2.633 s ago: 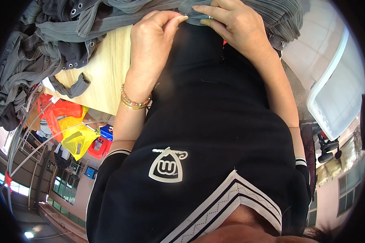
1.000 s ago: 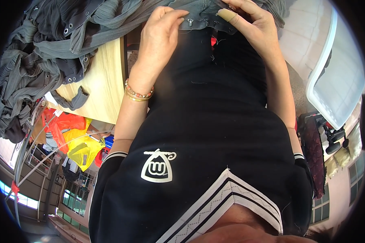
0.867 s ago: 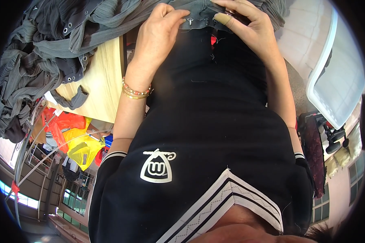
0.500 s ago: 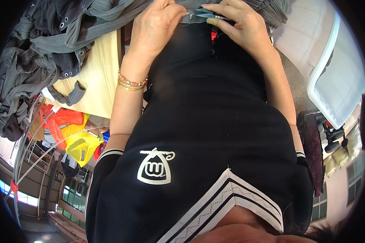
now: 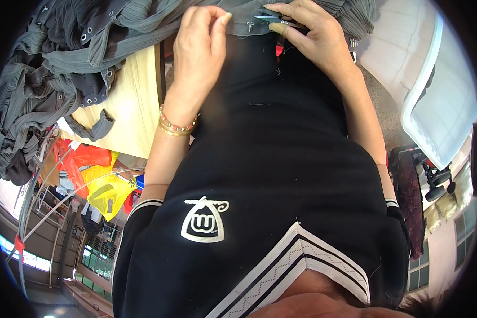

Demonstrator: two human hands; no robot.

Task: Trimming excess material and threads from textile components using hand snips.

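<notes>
My right hand [image 5: 315, 34] is closed around small thread snips [image 5: 266, 19], whose pointed blades face left and stand slightly apart. Beneath the blades lies a grey ribbed garment [image 5: 238, 26], stretched across the top of the view. A small metal hook fastener [image 5: 250, 25] sits on its near edge, just left of the snips. My left hand [image 5: 200, 53] is raised at the garment's left part, thumb and fingertips pinched together. Whatever is between those fingertips is too small to make out.
A heap of grey garments [image 5: 32, 100] with metal eyelets covers the left side of a pale wooden tabletop [image 5: 138, 95]. Red and yellow plastic bags [image 5: 107, 192] hang below it on the left. At right stands a translucent plastic bin [image 5: 445, 100].
My left hand has drawn back to the left, away from the hook fastener and the snips' tips. My right hand stays nearly in place with the snips.
</notes>
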